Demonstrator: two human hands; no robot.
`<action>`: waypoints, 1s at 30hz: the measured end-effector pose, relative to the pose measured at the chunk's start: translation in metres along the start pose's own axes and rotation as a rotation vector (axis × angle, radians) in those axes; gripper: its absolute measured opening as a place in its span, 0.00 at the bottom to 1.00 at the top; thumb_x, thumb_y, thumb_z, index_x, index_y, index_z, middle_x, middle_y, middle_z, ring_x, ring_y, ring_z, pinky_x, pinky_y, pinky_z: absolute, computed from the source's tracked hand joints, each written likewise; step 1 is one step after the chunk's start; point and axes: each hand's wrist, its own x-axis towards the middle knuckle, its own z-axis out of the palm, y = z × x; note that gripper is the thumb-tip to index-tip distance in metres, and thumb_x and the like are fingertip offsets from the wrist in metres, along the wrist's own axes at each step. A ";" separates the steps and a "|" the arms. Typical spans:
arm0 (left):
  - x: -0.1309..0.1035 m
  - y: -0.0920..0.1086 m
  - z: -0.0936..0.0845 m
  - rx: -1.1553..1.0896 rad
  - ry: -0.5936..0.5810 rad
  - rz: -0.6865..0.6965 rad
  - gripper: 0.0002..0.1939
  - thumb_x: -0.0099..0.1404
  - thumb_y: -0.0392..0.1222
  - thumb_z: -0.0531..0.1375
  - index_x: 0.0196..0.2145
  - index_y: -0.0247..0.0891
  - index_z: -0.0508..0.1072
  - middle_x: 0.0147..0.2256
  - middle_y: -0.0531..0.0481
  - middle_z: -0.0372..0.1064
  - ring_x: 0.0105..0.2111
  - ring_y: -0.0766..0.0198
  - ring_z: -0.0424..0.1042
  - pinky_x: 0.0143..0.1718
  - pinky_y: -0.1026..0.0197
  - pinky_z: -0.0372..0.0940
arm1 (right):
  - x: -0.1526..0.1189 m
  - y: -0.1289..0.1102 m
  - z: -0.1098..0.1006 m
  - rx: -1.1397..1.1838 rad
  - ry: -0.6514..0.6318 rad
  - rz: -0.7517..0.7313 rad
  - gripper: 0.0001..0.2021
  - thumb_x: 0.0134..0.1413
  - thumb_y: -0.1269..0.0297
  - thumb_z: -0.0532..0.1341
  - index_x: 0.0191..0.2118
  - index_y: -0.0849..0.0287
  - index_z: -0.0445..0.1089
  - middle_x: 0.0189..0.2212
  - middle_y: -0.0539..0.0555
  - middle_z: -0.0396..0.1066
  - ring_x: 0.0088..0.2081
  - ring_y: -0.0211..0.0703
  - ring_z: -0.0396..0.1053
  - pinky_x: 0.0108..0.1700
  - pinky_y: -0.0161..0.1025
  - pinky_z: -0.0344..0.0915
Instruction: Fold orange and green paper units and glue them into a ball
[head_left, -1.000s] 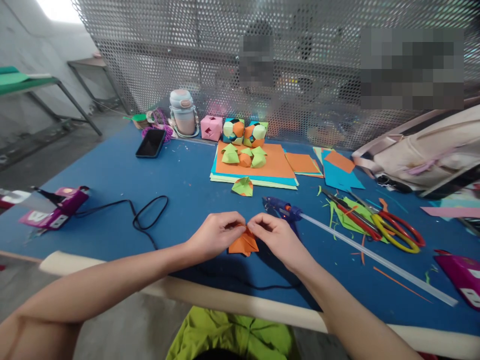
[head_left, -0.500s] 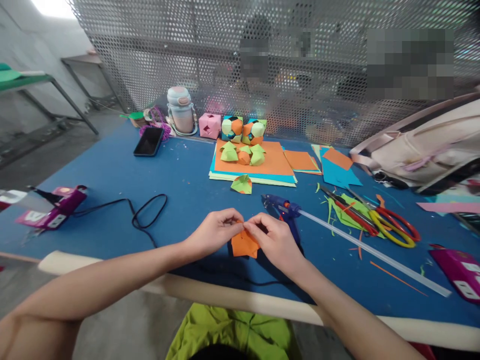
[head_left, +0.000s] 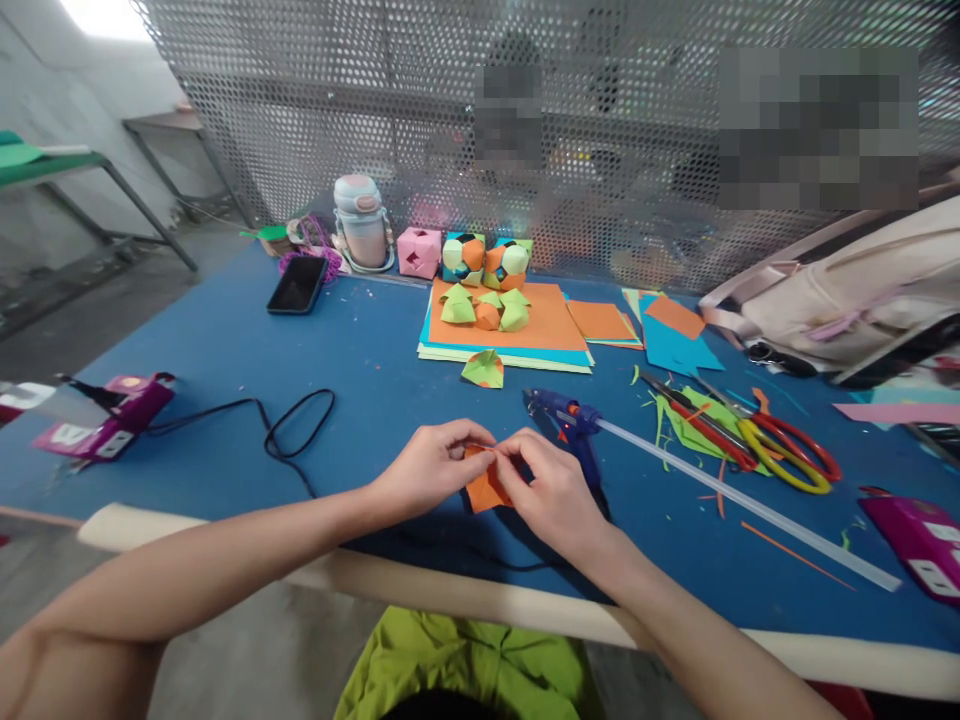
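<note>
Both my hands pinch the top edge of a small folded piece of orange paper [head_left: 486,490] just above the blue table. My left hand [head_left: 435,462] has its thumb and index finger closed on the upper left of it. At the upper right, the fingers of my right hand [head_left: 553,490] are closed on it, almost touching the left fingertips. Part of the paper is hidden behind the fingers. A blue glue gun [head_left: 571,420] with a long clear glue stick [head_left: 742,505] lies just beyond my right hand. Farther off sits a green and orange folded paper piece [head_left: 484,369].
Behind, folded paper shapes [head_left: 486,312] rest on stacked coloured sheets [head_left: 544,310]. Scissors [head_left: 787,455] and paper scraps [head_left: 694,430] lie right. Left are a phone [head_left: 298,284], a bottle [head_left: 363,222], and a black cable [head_left: 277,445]. A backpack [head_left: 847,280] leans at the far right.
My fingertips have shifted slightly to the right and closer together on the orange paper. The paper has turned a little, and less of it shows. The other things have stayed put.
</note>
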 end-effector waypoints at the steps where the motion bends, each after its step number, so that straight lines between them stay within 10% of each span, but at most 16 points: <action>1: 0.000 0.000 -0.001 0.043 -0.003 0.013 0.10 0.58 0.42 0.56 0.32 0.34 0.73 0.27 0.51 0.71 0.26 0.68 0.66 0.28 0.67 0.61 | 0.000 0.000 -0.001 0.027 -0.003 0.010 0.09 0.57 0.69 0.53 0.27 0.59 0.65 0.25 0.51 0.67 0.27 0.38 0.65 0.32 0.35 0.62; 12: 0.000 -0.001 -0.005 0.291 0.164 0.087 0.07 0.58 0.37 0.54 0.28 0.35 0.70 0.21 0.56 0.64 0.22 0.72 0.59 0.23 0.69 0.55 | 0.001 -0.006 0.000 0.008 0.008 0.036 0.06 0.55 0.70 0.54 0.28 0.58 0.65 0.24 0.50 0.66 0.27 0.38 0.65 0.32 0.34 0.61; 20: 0.000 -0.001 -0.007 0.207 0.005 0.052 0.08 0.55 0.35 0.54 0.28 0.34 0.73 0.22 0.55 0.68 0.24 0.71 0.63 0.25 0.69 0.58 | 0.000 0.002 0.000 -0.100 -0.050 -0.166 0.07 0.58 0.72 0.51 0.32 0.59 0.64 0.28 0.55 0.67 0.32 0.42 0.67 0.36 0.38 0.64; 30: 0.005 -0.001 -0.008 0.014 0.194 -0.108 0.04 0.51 0.36 0.55 0.21 0.34 0.67 0.20 0.56 0.63 0.21 0.70 0.60 0.23 0.67 0.55 | 0.001 -0.001 0.000 0.023 -0.001 0.191 0.02 0.53 0.66 0.57 0.33 0.59 0.65 0.25 0.50 0.68 0.27 0.39 0.67 0.31 0.35 0.63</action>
